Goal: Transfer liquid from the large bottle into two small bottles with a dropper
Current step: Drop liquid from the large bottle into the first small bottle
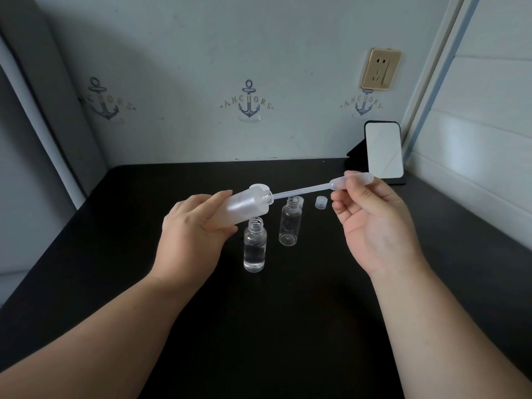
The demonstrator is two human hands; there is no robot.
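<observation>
Left hand (193,226) grips large bottle (244,208) tilted above table (115,226), likely pooling liquid toward the neck where right hand (371,223) pinches dropper (316,189) bulb, tip inside; 2 small bottles (254,244) open below, near 1 part-filled.

Your desk (288,326) is a dark, nearly black surface that runs back to the wall. Near its middle stands a small clear bottle (254,249), upright and uncapped, with clear liquid in its lower part. Just beside it, to the right and a little farther back, a second small clear bottle (290,224) stands upright, also uncapped. A small clear cap (320,203) sits to the right of that one, apart from it. At the back right corner, a black stand (374,168) rests on the desk, propping up a small mirror (383,151).
</observation>
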